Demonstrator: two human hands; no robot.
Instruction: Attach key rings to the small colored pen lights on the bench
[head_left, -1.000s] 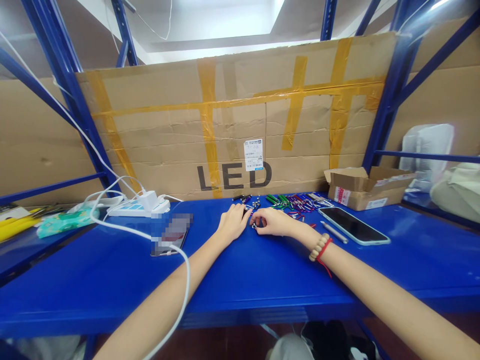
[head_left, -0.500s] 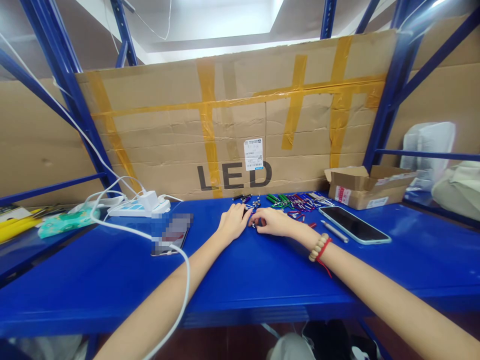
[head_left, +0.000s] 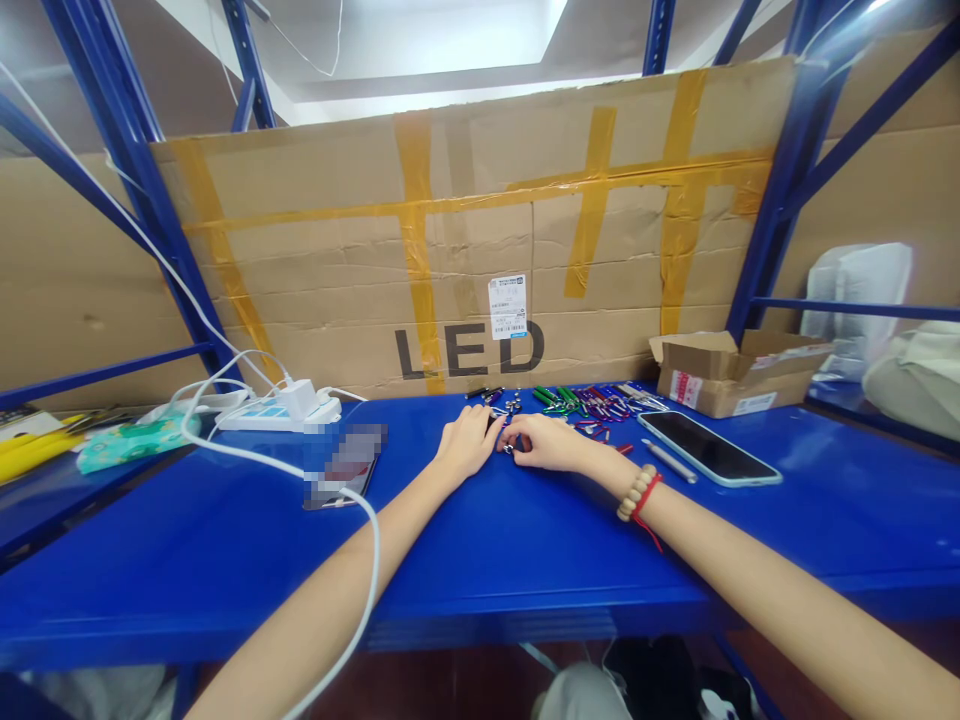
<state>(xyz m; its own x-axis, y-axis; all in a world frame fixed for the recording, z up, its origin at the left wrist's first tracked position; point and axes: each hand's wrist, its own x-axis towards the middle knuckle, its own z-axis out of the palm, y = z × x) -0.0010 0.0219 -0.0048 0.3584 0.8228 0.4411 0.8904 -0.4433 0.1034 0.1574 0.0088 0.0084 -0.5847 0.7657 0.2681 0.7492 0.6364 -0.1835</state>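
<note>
My left hand (head_left: 468, 441) rests on the blue tabletop, fingers bent and closed; a small dark bit shows by its fingertips, but what it holds is hidden. Close beside it, my right hand (head_left: 546, 442) pinches a small shiny silver metal part (head_left: 508, 449) between thumb and fingers. Just beyond the hands lie a few small silver pieces (head_left: 514, 407) and some black slim pieces (head_left: 484, 393). Behind the right hand spreads a pile of small slim metallic pieces, green (head_left: 556, 400) and purple (head_left: 600, 403), with red ones nearer the wrist.
To the right lie a grey pen (head_left: 670, 461), a phone (head_left: 709, 448) and an open cardboard box (head_left: 739, 375). On the left are a white power strip (head_left: 262, 414), a blurred-out phone-like slab (head_left: 349, 470) and a white cable (head_left: 371, 560) crossing above my left forearm. A large cardboard sheet (head_left: 337, 300) stands behind.
Almost nothing differs. Both hands keep their place and grip; the view has shifted very slightly.
</note>
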